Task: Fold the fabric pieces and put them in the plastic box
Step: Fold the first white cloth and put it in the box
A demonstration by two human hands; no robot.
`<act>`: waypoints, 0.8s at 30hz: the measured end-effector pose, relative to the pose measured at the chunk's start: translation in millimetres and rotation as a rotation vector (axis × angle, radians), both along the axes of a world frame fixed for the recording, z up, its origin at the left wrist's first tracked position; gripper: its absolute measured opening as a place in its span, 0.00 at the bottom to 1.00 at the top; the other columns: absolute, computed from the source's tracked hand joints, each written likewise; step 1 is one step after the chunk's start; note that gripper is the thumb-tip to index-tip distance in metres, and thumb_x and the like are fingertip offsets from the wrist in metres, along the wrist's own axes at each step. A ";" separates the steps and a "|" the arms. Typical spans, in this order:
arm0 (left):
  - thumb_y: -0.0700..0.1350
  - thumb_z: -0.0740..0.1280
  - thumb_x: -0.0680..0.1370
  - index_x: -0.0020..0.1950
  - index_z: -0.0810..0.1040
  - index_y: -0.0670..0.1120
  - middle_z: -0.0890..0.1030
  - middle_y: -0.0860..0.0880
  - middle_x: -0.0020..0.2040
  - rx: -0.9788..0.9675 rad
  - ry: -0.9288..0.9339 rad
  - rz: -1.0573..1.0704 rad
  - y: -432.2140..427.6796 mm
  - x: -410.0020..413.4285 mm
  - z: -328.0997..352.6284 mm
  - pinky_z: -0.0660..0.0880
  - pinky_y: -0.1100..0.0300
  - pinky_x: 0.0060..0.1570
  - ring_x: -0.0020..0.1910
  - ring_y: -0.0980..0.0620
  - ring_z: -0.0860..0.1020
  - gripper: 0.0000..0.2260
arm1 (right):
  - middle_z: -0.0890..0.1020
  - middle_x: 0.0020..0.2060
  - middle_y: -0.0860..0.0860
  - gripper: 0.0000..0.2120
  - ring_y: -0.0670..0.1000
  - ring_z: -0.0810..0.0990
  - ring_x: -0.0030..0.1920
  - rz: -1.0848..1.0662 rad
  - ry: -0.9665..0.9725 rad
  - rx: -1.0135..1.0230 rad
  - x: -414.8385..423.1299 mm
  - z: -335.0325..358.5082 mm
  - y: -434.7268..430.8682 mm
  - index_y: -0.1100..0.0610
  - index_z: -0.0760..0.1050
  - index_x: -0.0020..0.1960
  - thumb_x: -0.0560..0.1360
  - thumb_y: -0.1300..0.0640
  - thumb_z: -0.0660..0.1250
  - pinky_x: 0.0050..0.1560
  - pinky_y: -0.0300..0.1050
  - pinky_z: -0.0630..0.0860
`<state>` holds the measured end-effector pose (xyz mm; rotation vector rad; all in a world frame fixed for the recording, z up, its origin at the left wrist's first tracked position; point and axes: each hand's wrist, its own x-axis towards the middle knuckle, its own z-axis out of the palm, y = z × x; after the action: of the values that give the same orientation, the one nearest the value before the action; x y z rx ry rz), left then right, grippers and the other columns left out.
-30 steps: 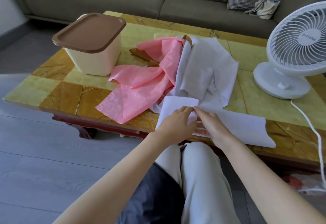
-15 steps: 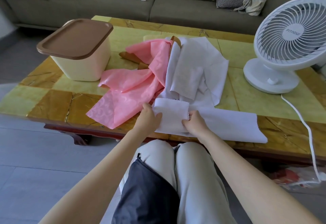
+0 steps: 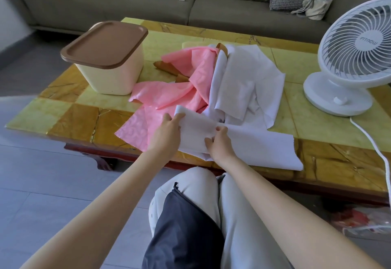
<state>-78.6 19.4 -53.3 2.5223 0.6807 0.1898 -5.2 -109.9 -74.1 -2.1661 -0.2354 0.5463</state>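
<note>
A long white fabric strip lies along the near edge of the table, its left end folded over. My left hand grips the left side of that folded end. My right hand pinches the fold's right side. Behind them lies a heap of pink fabric, more white fabric and a bit of brown fabric. The cream plastic box stands at the back left with its brown lid on.
A white desk fan stands on the right of the yellow and brown table, its cord trailing off the front edge. A grey sofa runs behind the table. My knees are just below the near edge.
My hands moved apart from the middle of the fold to its two sides. The folded end has lifted and tilted a little. The camera has shifted.
</note>
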 end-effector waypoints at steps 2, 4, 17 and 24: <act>0.37 0.53 0.80 0.73 0.61 0.49 0.66 0.43 0.53 0.003 0.080 0.041 11.0 -12.9 -4.6 0.73 0.46 0.45 0.46 0.40 0.74 0.21 | 0.75 0.59 0.62 0.21 0.60 0.74 0.60 0.072 -0.032 -0.026 -7.4 -1.3 10.9 0.64 0.57 0.68 0.78 0.63 0.59 0.52 0.42 0.69; 0.36 0.53 0.80 0.73 0.61 0.48 0.67 0.41 0.54 -0.007 0.115 0.063 15.5 -21.4 -9.5 0.75 0.43 0.47 0.46 0.38 0.75 0.22 | 0.75 0.59 0.64 0.20 0.61 0.75 0.59 0.118 -0.058 -0.045 -11.9 -2.2 16.7 0.64 0.58 0.67 0.78 0.63 0.60 0.56 0.48 0.71; 0.34 0.58 0.77 0.64 0.71 0.44 0.69 0.44 0.59 0.105 0.015 -0.102 -23.6 9.0 -3.6 0.69 0.53 0.52 0.57 0.44 0.70 0.16 | 0.69 0.68 0.56 0.22 0.56 0.65 0.69 0.450 -0.383 -0.434 38.5 -0.6 -71.0 0.60 0.65 0.70 0.78 0.55 0.61 0.68 0.48 0.62; 0.51 0.62 0.78 0.72 0.63 0.50 0.60 0.49 0.73 0.164 0.165 -0.429 -84.4 49.6 -16.5 0.58 0.52 0.67 0.71 0.46 0.59 0.23 | 0.62 0.73 0.55 0.28 0.54 0.59 0.73 0.348 -0.286 -0.534 77.6 10.4 -126.7 0.61 0.61 0.73 0.77 0.52 0.63 0.71 0.47 0.58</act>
<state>-29.0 -65.0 -69.9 2.7937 0.1752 -0.1206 72.4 -236.6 -63.7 -2.7467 -0.6988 0.5310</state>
